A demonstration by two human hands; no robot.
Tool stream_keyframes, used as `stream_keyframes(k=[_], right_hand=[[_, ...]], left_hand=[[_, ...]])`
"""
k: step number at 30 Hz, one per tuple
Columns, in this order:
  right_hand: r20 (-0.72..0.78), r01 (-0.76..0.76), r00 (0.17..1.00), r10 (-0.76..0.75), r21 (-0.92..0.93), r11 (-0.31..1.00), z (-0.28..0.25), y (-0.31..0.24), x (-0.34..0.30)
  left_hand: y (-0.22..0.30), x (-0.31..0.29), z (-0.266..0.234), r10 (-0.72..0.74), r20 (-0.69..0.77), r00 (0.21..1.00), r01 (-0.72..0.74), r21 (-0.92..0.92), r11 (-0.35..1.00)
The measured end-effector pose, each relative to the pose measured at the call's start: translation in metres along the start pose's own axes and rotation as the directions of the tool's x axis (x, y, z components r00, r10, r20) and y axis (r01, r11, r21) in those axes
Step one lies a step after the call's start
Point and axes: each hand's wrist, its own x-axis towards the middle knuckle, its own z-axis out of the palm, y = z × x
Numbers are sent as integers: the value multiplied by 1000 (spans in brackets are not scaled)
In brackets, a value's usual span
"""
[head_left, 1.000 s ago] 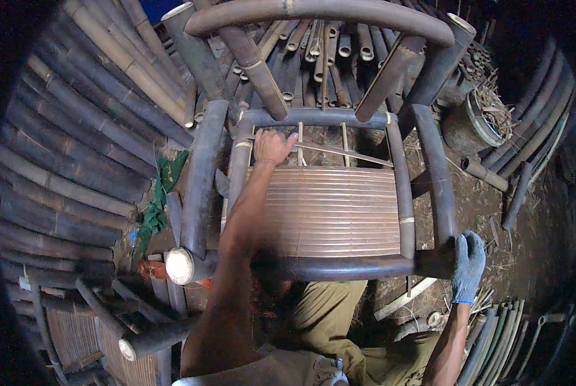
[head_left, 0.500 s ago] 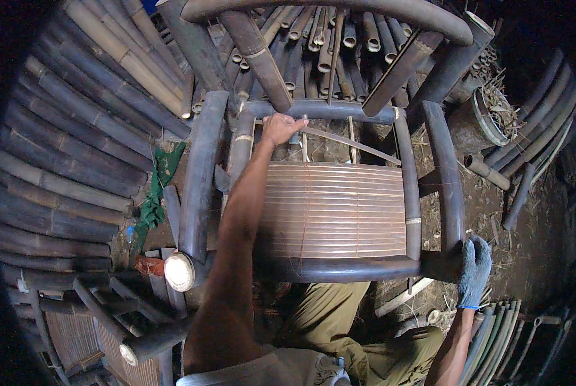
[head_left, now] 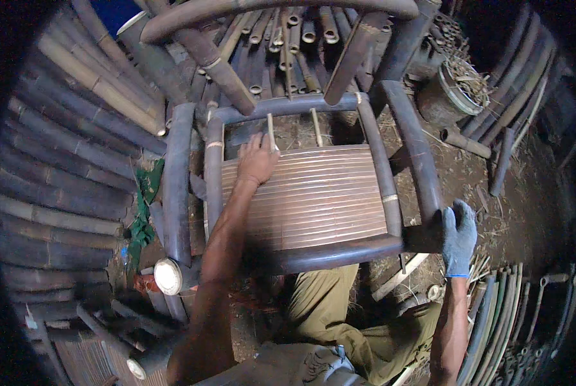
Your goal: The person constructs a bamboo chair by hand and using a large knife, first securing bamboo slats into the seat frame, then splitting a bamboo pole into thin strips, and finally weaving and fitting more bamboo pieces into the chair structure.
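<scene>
In front of me stands a dark bamboo chair frame (head_left: 326, 253) with a seat panel of narrow brown bamboo slats (head_left: 314, 199). My bare left hand (head_left: 257, 159) lies on the panel's far left edge, fingers stretched out over the last slat. Beyond that edge, two pale cross strips (head_left: 317, 127) show in the gap before the back rail (head_left: 288, 105). My right hand (head_left: 460, 238), in a grey-blue knit glove, is beside the chair's near right corner, thumb and fingers apart. Whether it touches the frame I cannot tell.
Thick bamboo poles (head_left: 63, 174) are stacked along the left, and more pole ends show behind the chair. A bucket of shavings (head_left: 455, 96) stands at the far right. Thin green poles (head_left: 494, 321) lie at the near right. Another slatted bamboo piece (head_left: 85, 357) is at the near left.
My left hand has come nearer and let go of the slat end it held. The slanting slat now lies against the others. The whole view has shifted, with the chair farther left.
</scene>
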Motion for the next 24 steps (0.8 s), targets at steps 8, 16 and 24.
stream_keyframes(k=[8, 16, 24], right_hand=[[68, 624, 779, -624, -185, 759, -4, -131, 14], [602, 747, 609, -517, -217, 628, 141, -124, 102], [236, 439, 867, -439, 55, 897, 35, -142, 223]], left_hand=[[118, -6, 5, 170, 251, 953, -162, -51, 985], [128, 6, 10, 76, 116, 990, -64, -108, 992], [75, 69, 24, -59, 347, 936, 209, -413, 886]])
